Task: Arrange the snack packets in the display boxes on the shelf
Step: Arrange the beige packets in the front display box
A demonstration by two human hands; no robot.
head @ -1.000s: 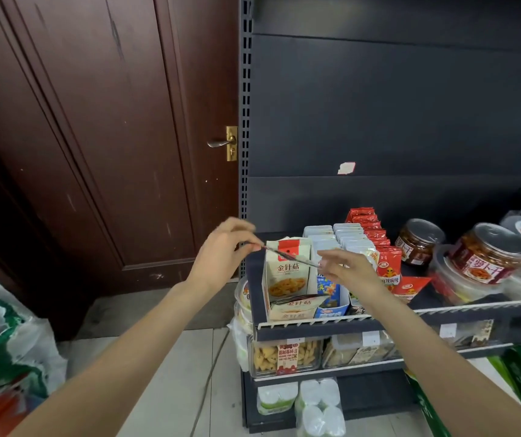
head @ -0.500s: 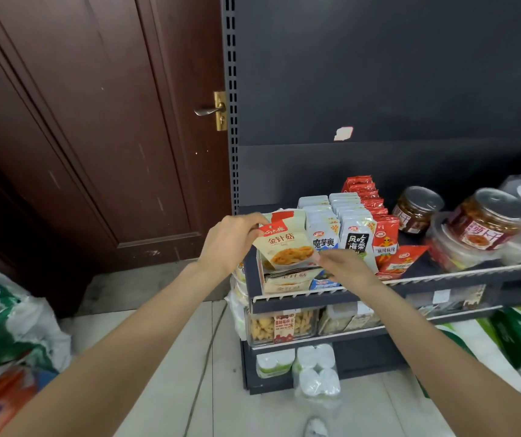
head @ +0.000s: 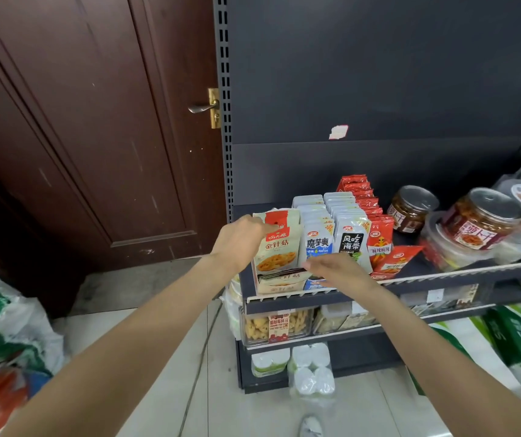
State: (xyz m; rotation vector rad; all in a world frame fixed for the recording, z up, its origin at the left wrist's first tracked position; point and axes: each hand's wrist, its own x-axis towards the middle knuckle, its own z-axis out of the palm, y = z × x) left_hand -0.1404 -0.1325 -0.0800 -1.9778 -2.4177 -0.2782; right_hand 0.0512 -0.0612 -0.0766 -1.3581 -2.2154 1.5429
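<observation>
Shelf (head: 461, 274): dark metal unit beside a brown door (head: 79, 137); wire front rail, lower tiers stocked below.

Jars (head: 481, 220): two clear-lidded jars of reddish preserve, right side of the shelf, well apart from the hands.

Display boxes (head: 279, 283): open cardboard trays at the shelf's left front, side by side, holding upright rows of packets: white-and-blue, white-and-black, red (head: 379, 236).

Snack packet (head: 279, 244): cream with red top, upright at the front of the leftmost box, leaning slightly.

Left hand (head: 240, 239): curled on the snack packet's upper left edge, fingers pinching it.

Right hand (head: 338, 271): fingers loosely spread, palm down, resting at the front of the boxes; gripping nothing visible.
</observation>
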